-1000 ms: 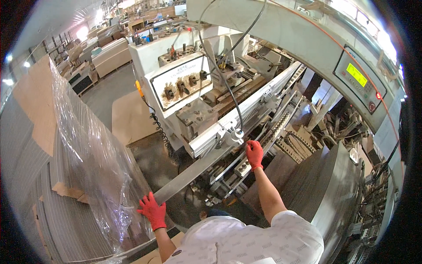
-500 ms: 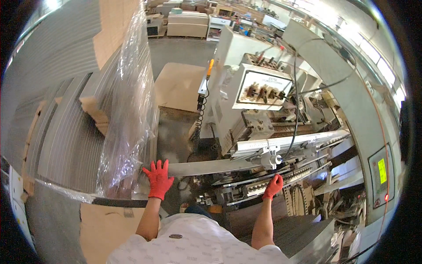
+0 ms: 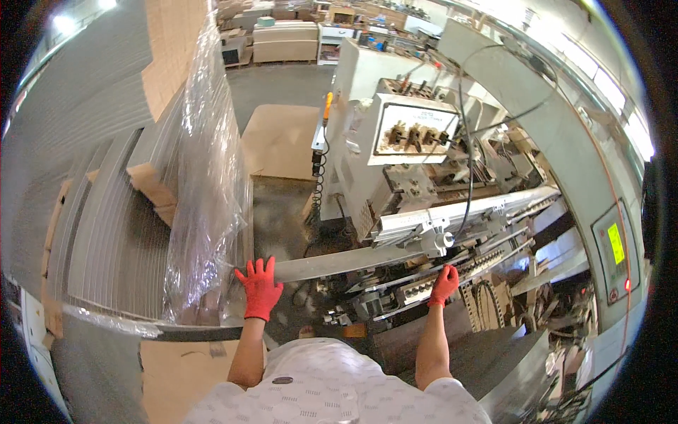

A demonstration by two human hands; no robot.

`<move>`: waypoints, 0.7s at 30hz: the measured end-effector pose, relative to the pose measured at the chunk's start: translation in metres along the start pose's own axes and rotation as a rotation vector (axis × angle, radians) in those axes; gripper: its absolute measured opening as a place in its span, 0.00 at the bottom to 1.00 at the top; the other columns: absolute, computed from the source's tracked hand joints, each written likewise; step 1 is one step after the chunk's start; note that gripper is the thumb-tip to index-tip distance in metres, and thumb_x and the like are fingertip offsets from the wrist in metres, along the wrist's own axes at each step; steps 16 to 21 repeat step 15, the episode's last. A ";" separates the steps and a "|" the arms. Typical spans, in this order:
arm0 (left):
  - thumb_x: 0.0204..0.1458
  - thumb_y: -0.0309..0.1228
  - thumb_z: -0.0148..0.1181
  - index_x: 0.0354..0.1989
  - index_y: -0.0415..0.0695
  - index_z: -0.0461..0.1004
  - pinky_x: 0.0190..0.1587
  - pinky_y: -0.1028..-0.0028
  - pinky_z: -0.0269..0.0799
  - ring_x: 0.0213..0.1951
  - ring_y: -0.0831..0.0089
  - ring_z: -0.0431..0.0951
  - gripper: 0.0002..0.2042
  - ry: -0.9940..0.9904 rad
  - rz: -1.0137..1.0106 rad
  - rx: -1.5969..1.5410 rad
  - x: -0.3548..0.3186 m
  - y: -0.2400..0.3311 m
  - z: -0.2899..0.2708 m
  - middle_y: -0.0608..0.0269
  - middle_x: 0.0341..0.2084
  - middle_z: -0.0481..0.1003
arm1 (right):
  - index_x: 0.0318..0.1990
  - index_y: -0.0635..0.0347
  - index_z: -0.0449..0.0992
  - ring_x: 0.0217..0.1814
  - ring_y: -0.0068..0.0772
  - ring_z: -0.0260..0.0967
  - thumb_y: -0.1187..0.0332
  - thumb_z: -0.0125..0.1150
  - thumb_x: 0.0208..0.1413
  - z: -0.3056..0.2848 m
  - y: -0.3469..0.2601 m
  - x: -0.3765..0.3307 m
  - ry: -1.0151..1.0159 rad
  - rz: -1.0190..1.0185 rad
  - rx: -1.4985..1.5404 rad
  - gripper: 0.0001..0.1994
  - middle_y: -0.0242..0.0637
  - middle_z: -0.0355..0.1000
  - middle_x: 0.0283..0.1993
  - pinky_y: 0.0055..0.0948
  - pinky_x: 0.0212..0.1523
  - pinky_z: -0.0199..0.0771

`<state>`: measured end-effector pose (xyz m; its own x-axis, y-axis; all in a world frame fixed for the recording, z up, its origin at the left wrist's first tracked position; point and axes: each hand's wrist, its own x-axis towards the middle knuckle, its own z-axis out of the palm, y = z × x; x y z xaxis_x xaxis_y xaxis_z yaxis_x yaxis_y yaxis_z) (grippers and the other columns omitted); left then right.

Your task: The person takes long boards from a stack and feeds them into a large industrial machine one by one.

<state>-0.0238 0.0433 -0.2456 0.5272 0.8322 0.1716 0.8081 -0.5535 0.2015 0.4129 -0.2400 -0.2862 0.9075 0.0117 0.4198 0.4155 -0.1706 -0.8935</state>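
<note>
My left hand (image 3: 260, 288), in a red glove, lies with fingers spread at the left end of a long narrow grey board (image 3: 332, 264). The board runs rightward into the machine, under a rail (image 3: 409, 225) and a pale clamp-like fitting (image 3: 442, 242). Just below that fitting is my right hand (image 3: 443, 284), also red-gloved, with its fingers curled closed. Whatever those fingers may hold is hidden. Beneath the right hand runs a toothed or chain-like track (image 3: 418, 291) of the machine.
Stacked grey panels (image 3: 116, 226) partly wrapped in clear film (image 3: 205, 191) stand at the left. The machine's white knob panel (image 3: 417, 134) rises ahead. A control box with a lit screen (image 3: 616, 244) is at the right. A brown sheet (image 3: 279, 141) lies beyond.
The whole view has shifted and tilted slightly. Both hands keep about the same places by the board and the machine, the left still spread and the right still closed.
</note>
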 end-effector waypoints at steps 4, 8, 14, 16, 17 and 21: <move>0.40 0.42 0.72 0.62 0.54 0.67 0.64 0.29 0.43 0.63 0.51 0.61 0.36 0.074 0.026 -0.029 0.001 0.002 0.001 0.57 0.53 0.67 | 0.38 0.67 0.78 0.34 0.25 0.68 0.68 0.57 0.61 -0.004 0.006 -0.005 0.036 -0.056 -0.117 0.09 0.33 0.74 0.33 0.27 0.39 0.69; 0.36 0.43 0.74 0.59 0.54 0.68 0.64 0.30 0.43 0.60 0.54 0.64 0.37 0.081 0.059 -0.015 0.006 0.001 0.004 0.59 0.49 0.69 | 0.37 0.66 0.78 0.34 0.21 0.65 0.68 0.58 0.62 -0.002 0.003 -0.023 0.052 0.026 0.011 0.09 0.28 0.72 0.32 0.25 0.38 0.67; 0.36 0.39 0.74 0.59 0.54 0.68 0.66 0.34 0.43 0.57 0.56 0.67 0.36 -0.116 0.173 -0.004 0.028 0.007 0.013 0.61 0.48 0.71 | 0.41 0.63 0.82 0.39 0.18 0.68 0.69 0.58 0.62 -0.014 -0.037 -0.085 0.056 0.344 0.348 0.08 0.27 0.76 0.36 0.20 0.43 0.67; 0.36 0.39 0.74 0.59 0.54 0.68 0.67 0.33 0.42 0.58 0.56 0.67 0.36 -0.164 0.207 -0.048 0.031 0.005 0.014 0.60 0.49 0.71 | 0.41 0.62 0.82 0.39 0.20 0.69 0.69 0.58 0.62 -0.018 -0.045 -0.095 0.034 0.357 0.439 0.08 0.28 0.76 0.37 0.21 0.44 0.68; 0.36 0.39 0.74 0.59 0.54 0.68 0.67 0.33 0.42 0.58 0.56 0.67 0.36 -0.164 0.207 -0.048 0.031 0.005 0.014 0.60 0.49 0.71 | 0.41 0.62 0.82 0.39 0.20 0.69 0.69 0.58 0.62 -0.018 -0.045 -0.095 0.034 0.357 0.439 0.08 0.28 0.76 0.37 0.21 0.44 0.68; 0.36 0.39 0.74 0.59 0.54 0.68 0.67 0.33 0.42 0.58 0.56 0.67 0.36 -0.164 0.207 -0.048 0.031 0.005 0.014 0.60 0.49 0.71 | 0.41 0.62 0.82 0.39 0.20 0.69 0.69 0.58 0.62 -0.018 -0.045 -0.095 0.034 0.357 0.439 0.08 0.28 0.76 0.37 0.21 0.44 0.68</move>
